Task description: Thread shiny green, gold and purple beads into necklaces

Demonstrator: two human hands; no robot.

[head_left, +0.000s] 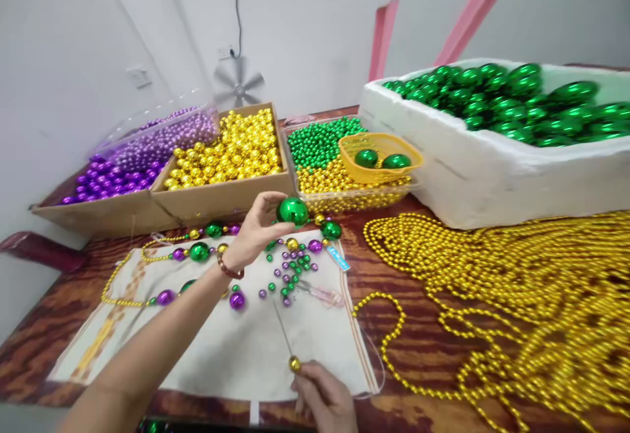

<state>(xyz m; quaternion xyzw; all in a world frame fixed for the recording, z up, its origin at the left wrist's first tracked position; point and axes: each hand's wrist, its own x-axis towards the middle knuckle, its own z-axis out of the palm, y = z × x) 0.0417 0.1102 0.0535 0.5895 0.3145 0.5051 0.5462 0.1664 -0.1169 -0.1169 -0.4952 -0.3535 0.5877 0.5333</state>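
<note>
My left hand (260,229) is raised over the white cloth (211,354), fingers and thumb closed round a large shiny green bead (292,211). Lower down, my right hand (325,397) pinches a long thin needle (282,328) that points up and away. A gold bead (294,363) sits on the needle right at the fingertips. Between the hands, small green and purple beads (290,275) lie loose on the cloth. Beside them are pink-handled scissors (327,296). A strung bead necklace (199,251) with green, purple and gold beads curves around behind and left of my left wrist.
Boxes of purple beads (118,174) and gold beads (231,147) stand at the back left. A clear tub (354,202) carries a yellow basket (381,174). The white foam box (472,190) of green beads fills the back right; gold bead strands (522,302) cover the right side.
</note>
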